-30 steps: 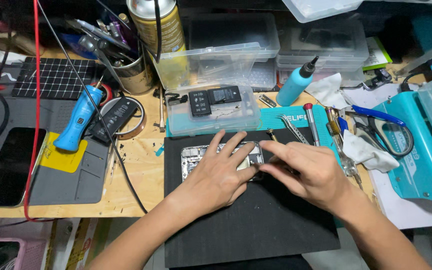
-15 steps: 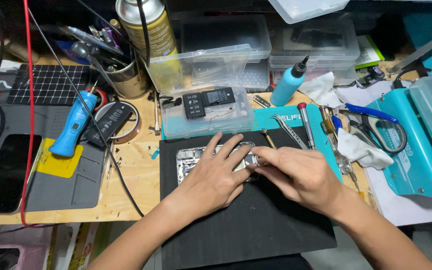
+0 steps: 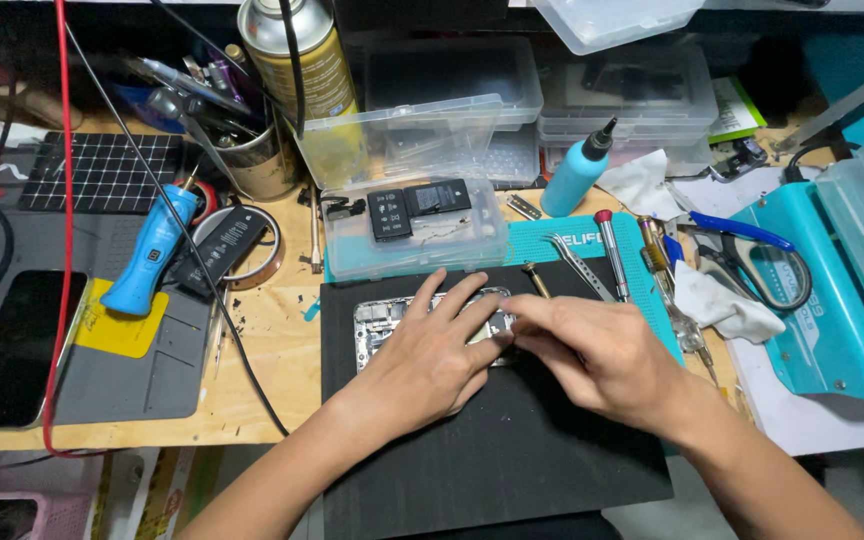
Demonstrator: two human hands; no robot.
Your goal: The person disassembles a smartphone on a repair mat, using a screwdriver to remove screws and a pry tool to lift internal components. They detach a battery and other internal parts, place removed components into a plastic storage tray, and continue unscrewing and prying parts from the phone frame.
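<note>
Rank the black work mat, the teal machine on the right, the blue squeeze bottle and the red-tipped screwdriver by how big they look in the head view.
1. Black work mat, largest.
2. Teal machine, though the frame edge cuts it off, so its full extent is unsure.
3. Blue squeeze bottle.
4. Red-tipped screwdriver, similar in length to the bottle but far thinner.

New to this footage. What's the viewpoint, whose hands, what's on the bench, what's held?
There is no robot here. One camera on a person's head looks down at their own bare hands. The left hand lies flat on an opened phone on a black mat. The right hand pinches at the phone's right end; what its fingertips grip is hidden. Nearby are a clear parts box, a blue squeeze bottle, tweezers, a screwdriver and a blue handheld tool.
</note>
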